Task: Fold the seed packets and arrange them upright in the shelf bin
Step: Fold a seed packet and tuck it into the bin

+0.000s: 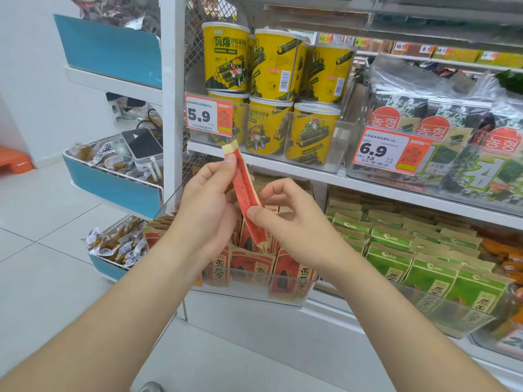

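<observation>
Your left hand [206, 210] and right hand [288, 222] pinch one red packet [243, 185] above the clear bin [249, 294], which holds upright packets [252, 267].

A single wide-angle head-worn camera looks forward and down, close to the clear shelf bin [243, 298] at centre, store shelving [396, 190] stretching far right.

Site: retail shop, snack aisle. White shelves [285, 167] are carrying stock in rows. An orange 5.9 price tag [209, 116] and a 6.9 price tag [390, 149] are hanging on bin fronts. Yellow canisters [271, 63] are standing stacked two high, seaweed packs [441, 123] beside them. Below, red seed packets [252, 267] are standing in a clear shelf bin [283, 296], green packets [430, 274] alongside. At the aisle end, blue-fronted baskets [113, 190] are holding wrapped snacks [119, 244] above a tiled floor [42, 222].
</observation>
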Demonstrator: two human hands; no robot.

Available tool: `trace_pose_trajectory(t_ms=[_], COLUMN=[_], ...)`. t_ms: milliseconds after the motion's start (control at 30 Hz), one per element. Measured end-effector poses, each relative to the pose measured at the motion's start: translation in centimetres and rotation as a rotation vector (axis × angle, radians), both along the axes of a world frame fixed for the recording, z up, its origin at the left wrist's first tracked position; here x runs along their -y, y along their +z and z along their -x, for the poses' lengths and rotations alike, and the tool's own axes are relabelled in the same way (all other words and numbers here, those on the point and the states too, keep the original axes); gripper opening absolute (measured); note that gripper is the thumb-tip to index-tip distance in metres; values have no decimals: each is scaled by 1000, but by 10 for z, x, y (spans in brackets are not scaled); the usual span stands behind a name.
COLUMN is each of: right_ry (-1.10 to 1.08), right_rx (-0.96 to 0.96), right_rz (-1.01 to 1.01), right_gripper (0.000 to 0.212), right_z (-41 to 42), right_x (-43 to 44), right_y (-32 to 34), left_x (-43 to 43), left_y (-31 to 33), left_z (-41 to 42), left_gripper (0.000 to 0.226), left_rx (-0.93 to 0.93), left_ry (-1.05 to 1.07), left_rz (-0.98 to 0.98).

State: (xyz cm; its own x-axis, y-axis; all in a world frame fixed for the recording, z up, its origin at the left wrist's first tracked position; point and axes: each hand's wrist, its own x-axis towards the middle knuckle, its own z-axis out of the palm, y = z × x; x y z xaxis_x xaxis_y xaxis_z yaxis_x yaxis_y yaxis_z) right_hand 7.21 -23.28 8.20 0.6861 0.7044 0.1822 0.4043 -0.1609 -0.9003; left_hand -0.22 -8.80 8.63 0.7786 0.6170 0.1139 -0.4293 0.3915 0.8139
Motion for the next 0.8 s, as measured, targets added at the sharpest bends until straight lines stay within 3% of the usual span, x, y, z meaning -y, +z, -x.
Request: trace_pose_trajectory(t_ms=[133,367,800], right_ry=[4,-123,-125], right_rx=[-129,-327,-291], right_rz=[-165,-321,-299], right_gripper=[19,15,18], right_z=[0,-3,-6], right_x=[3,9,10], right_y=[5,8,6], left_x=[-3,1,-8], left_y=[-2,-3,-5], left_z=[3,14,14], left_gripper=[8,70,86], left_rx=[-44,-121,-76], left_ry=[-84,-212,-399], left_rz=[-156,-565,-530])
